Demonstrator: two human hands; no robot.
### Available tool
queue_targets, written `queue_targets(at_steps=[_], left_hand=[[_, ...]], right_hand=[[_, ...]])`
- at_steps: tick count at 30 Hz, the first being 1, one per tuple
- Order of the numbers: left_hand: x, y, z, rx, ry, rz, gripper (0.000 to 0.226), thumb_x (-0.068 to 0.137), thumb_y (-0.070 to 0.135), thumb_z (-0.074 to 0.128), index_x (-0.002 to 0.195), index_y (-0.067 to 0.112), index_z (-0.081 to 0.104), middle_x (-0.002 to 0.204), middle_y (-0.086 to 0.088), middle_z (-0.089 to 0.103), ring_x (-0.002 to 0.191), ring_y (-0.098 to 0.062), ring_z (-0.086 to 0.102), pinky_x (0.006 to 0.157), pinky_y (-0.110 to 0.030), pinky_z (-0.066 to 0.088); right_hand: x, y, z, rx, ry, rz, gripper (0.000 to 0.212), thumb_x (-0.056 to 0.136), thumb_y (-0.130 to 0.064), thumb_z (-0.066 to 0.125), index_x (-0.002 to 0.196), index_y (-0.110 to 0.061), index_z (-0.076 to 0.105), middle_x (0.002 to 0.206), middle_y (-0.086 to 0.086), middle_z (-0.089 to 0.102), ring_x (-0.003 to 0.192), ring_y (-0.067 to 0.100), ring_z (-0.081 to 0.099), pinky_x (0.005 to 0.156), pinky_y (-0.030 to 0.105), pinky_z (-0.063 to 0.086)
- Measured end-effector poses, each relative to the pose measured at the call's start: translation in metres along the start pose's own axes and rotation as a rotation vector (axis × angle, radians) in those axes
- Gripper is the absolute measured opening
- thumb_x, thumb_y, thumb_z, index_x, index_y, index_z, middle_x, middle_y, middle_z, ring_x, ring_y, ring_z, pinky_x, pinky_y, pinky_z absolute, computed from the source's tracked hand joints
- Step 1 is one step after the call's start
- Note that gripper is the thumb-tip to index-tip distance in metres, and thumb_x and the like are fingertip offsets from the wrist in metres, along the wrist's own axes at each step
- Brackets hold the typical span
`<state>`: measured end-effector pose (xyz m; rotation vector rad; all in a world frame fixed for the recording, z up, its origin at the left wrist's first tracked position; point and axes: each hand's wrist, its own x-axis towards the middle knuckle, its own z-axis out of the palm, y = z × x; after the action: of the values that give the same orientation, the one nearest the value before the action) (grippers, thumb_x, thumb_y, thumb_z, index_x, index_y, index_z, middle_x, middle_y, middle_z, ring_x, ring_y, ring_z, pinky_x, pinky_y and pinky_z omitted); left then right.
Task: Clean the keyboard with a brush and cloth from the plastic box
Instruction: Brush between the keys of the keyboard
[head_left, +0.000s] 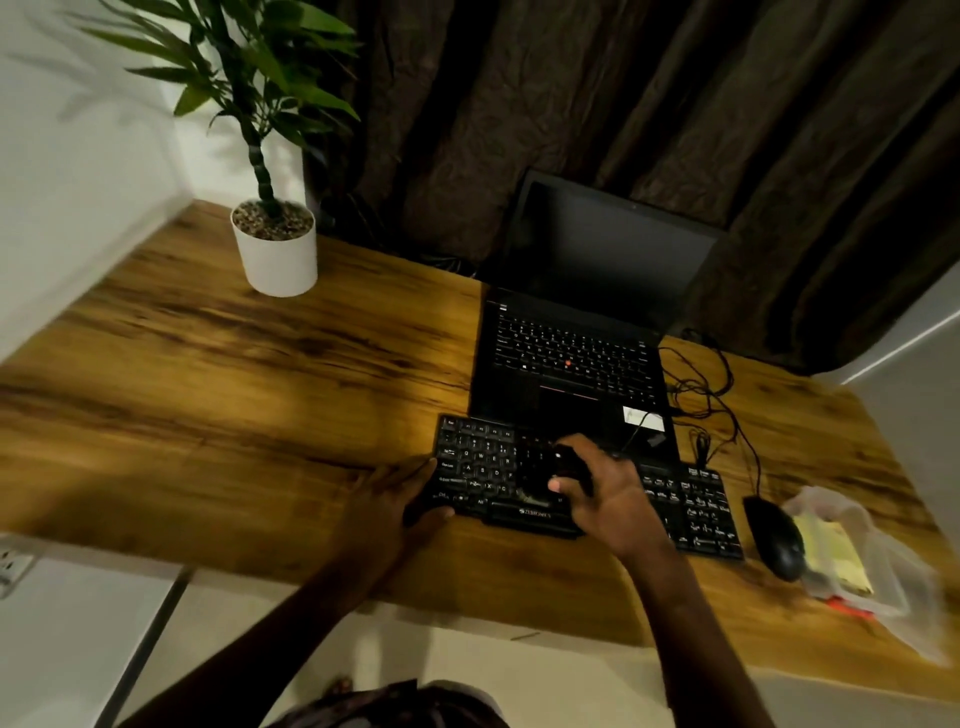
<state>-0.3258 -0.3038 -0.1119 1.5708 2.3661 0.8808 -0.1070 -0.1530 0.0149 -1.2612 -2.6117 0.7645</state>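
Observation:
A black keyboard lies on the wooden desk near its front edge. My left hand grips the keyboard's left end, thumb under the front corner. My right hand is closed on a dark brush with its bristles down on the middle keys. The brush is blurred and partly hidden by my fingers. A clear plastic box stands at the right end of the desk with a yellow cloth inside.
An open black laptop sits just behind the keyboard. A black mouse lies between keyboard and box, its cables tangled behind. A potted plant stands at the back left. Dark curtains hang behind the desk.

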Motion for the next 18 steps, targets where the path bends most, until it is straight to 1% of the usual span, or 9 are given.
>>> queue_targets(at_steps=[2, 3, 5, 7, 9, 12, 14, 16, 18], left_hand=[[0.0, 0.0, 0.0, 0.002, -0.008, 0.007, 0.082, 0.086, 0.082, 0.024, 0.135, 0.027, 0.06, 0.136, 0.003, 0.061, 0.119, -0.027, 0.057, 0.1, -0.052, 0.039], [0.0, -0.001, 0.0, -0.005, -0.011, 0.003, 0.084, 0.085, 0.084, 0.022, 0.135, 0.028, 0.059, 0.137, 0.004, 0.06, 0.12, -0.027, 0.057, 0.101, -0.051, 0.038], [0.0, -0.002, 0.0, -0.013, -0.033, -0.016, 0.085, 0.083, 0.086, 0.02, 0.14, 0.032, 0.054, 0.144, 0.008, 0.054, 0.127, -0.022, 0.049, 0.106, -0.047, 0.03], [-0.001, -0.003, 0.0, -0.014, -0.051, -0.013, 0.084, 0.083, 0.086, 0.021, 0.142, 0.034, 0.05, 0.147, 0.01, 0.05, 0.13, -0.02, 0.044, 0.108, -0.045, 0.026], [-0.001, -0.003, -0.001, -0.012, -0.041, 0.012, 0.082, 0.085, 0.084, 0.023, 0.142, 0.032, 0.05, 0.146, 0.009, 0.052, 0.129, -0.021, 0.047, 0.106, -0.047, 0.031], [-0.001, -0.001, -0.001, -0.01, -0.032, 0.014, 0.079, 0.085, 0.082, 0.028, 0.141, 0.031, 0.052, 0.145, 0.008, 0.053, 0.129, -0.021, 0.047, 0.106, -0.046, 0.031], [-0.001, -0.001, -0.001, -0.019, -0.023, -0.003, 0.077, 0.084, 0.079, 0.032, 0.141, 0.032, 0.052, 0.145, 0.009, 0.052, 0.13, -0.02, 0.046, 0.108, -0.045, 0.028], [0.0, -0.001, 0.001, -0.021, -0.03, -0.009, 0.08, 0.083, 0.082, 0.028, 0.141, 0.033, 0.052, 0.146, 0.01, 0.052, 0.13, -0.02, 0.046, 0.109, -0.044, 0.027], [0.0, -0.003, 0.002, -0.013, -0.041, -0.009, 0.084, 0.083, 0.085, 0.022, 0.142, 0.033, 0.052, 0.146, 0.01, 0.052, 0.129, -0.021, 0.047, 0.109, -0.045, 0.028]], right_hand=[[0.001, -0.005, 0.002, -0.02, -0.005, 0.005, 0.037, 0.091, -0.044, 0.059, 0.126, -0.044, 0.047, 0.099, 0.002, 0.066, 0.086, 0.022, 0.06, 0.076, 0.039, 0.057], [0.005, -0.01, 0.006, -0.024, -0.009, -0.011, 0.037, 0.092, -0.041, 0.06, 0.127, -0.042, 0.048, 0.099, 0.002, 0.066, 0.086, 0.019, 0.059, 0.078, 0.037, 0.056], [0.014, -0.022, 0.018, -0.03, -0.009, -0.052, 0.037, 0.092, -0.04, 0.06, 0.126, -0.043, 0.046, 0.098, 0.003, 0.067, 0.088, 0.02, 0.062, 0.082, 0.038, 0.056], [0.02, -0.038, 0.028, -0.03, -0.02, -0.091, 0.038, 0.092, -0.038, 0.058, 0.127, -0.043, 0.044, 0.104, 0.004, 0.066, 0.1, 0.022, 0.058, 0.088, 0.039, 0.053], [0.024, -0.049, 0.034, -0.02, -0.049, -0.103, 0.038, 0.093, -0.035, 0.057, 0.128, -0.043, 0.044, 0.111, 0.003, 0.063, 0.108, 0.022, 0.051, 0.091, 0.039, 0.049], [0.022, -0.049, 0.031, 0.013, -0.05, -0.098, 0.038, 0.091, -0.039, 0.058, 0.127, -0.044, 0.044, 0.108, -0.001, 0.064, 0.105, 0.023, 0.055, 0.089, 0.042, 0.053], [0.018, -0.035, 0.025, 0.015, -0.036, -0.081, 0.039, 0.089, -0.042, 0.057, 0.126, -0.042, 0.045, 0.103, -0.003, 0.066, 0.098, 0.023, 0.06, 0.083, 0.043, 0.056], [0.015, -0.017, 0.018, -0.002, -0.024, -0.054, 0.038, 0.089, -0.045, 0.056, 0.125, -0.041, 0.046, 0.099, -0.003, 0.067, 0.092, 0.022, 0.063, 0.077, 0.044, 0.057], [0.01, -0.009, 0.013, -0.024, 0.012, -0.049, 0.037, 0.089, -0.049, 0.054, 0.125, -0.041, 0.047, 0.102, -0.003, 0.066, 0.093, 0.022, 0.062, 0.079, 0.043, 0.056]])
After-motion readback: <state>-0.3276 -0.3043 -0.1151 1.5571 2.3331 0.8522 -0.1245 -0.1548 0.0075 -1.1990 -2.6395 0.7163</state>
